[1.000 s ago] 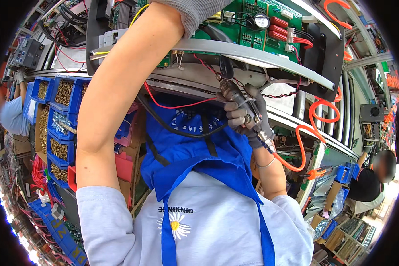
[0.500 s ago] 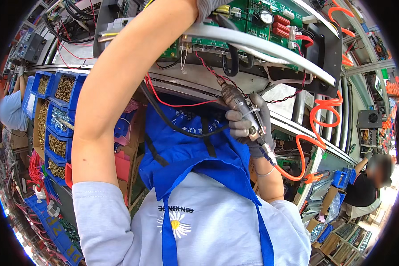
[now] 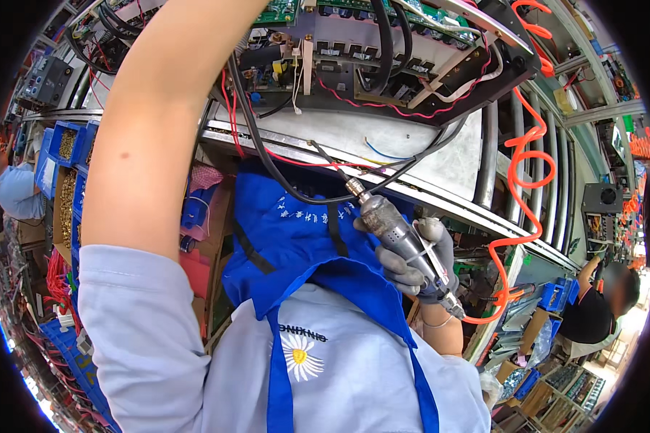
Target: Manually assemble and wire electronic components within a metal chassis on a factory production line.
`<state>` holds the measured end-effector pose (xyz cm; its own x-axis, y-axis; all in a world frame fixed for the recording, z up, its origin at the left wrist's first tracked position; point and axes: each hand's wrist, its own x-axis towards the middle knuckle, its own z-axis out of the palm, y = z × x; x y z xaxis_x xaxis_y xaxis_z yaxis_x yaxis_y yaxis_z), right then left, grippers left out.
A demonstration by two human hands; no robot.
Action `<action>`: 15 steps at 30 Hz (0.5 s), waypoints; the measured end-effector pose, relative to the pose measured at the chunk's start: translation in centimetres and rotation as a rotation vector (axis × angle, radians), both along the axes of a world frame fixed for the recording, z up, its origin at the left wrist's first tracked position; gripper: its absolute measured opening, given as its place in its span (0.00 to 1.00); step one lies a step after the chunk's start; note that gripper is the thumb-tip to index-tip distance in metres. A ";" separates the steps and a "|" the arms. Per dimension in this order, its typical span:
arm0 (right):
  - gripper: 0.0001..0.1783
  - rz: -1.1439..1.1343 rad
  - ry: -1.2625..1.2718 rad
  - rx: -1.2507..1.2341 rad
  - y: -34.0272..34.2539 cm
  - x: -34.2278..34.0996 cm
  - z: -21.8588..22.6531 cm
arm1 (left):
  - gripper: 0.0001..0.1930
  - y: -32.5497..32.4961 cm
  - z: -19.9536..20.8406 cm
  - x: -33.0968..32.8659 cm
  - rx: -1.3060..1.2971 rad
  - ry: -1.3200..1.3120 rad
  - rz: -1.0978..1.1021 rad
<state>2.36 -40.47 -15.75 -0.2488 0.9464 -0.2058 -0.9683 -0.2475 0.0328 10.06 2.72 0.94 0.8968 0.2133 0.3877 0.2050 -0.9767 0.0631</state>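
Note:
My right hand (image 3: 430, 260), in a grey glove, is wrapped round a pneumatic screwdriver (image 3: 393, 224) in front of my apron. The tool's long bit points up and left, with a small brass-coloured screw (image 3: 311, 143) seen at its tip, over the bench's near edge. An orange coiled air hose (image 3: 531, 180) joins its rear end. My left forearm (image 3: 152, 123) reaches up past the top edge, and the hand is out of view. Near it stands a dark open chassis (image 3: 440, 108) with green circuit boards (image 3: 278, 13), black cables and red wires.
Blue bins (image 3: 66, 141) of screws stand at the left. Black cable (image 3: 256, 137) and red wires hang over the metal bench edge (image 3: 440, 206). Rollers (image 3: 487, 159) run along the right. One person (image 3: 592, 303) is at the far right, another (image 3: 18, 191) at the far left.
My right hand has drawn the screwdriver down, away from the chassis. The chassis has shifted up and left in view, showing more of its near side. My left arm has moved up and left.

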 end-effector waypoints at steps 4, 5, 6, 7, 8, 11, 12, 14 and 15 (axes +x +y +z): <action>0.38 -0.005 -0.065 -0.027 -0.3 1.4 0.5 | 0.33 -7.5 1.3 -6.5 -0.441 -0.577 -0.243; 0.39 -0.002 -0.092 -0.032 -0.3 1.8 0.8 | 0.33 -11.8 2.5 -10.3 -0.657 -0.298 -0.154; 0.39 -0.011 -0.114 -0.059 -0.4 2.2 1.3 | 0.24 -12.4 0.1 -12.9 -0.653 -0.341 -0.093; 0.39 -0.001 -0.139 -0.053 -0.2 2.5 1.7 | 0.14 -13.2 -3.4 -15.4 -0.632 -0.384 -0.015; 0.40 -0.010 -0.144 -0.049 -0.3 3.0 1.7 | 0.16 -15.9 -5.8 -16.9 -0.846 -0.281 -0.036; 0.41 -0.012 -0.184 -0.035 -0.1 3.7 2.5 | 0.32 -18.4 -11.9 -22.1 -1.657 0.017 0.114; 0.46 0.032 -0.159 0.006 0.0 4.3 2.4 | 0.32 -18.9 -13.7 -22.6 -1.655 0.013 0.112; 0.52 0.089 -0.143 0.039 0.2 4.8 2.8 | 0.42 -19.7 -16.7 -23.3 -2.216 -0.028 0.269; 0.51 0.094 -0.196 0.020 0.2 4.8 3.3 | 0.42 -19.5 -17.5 -23.2 -2.223 -0.034 0.254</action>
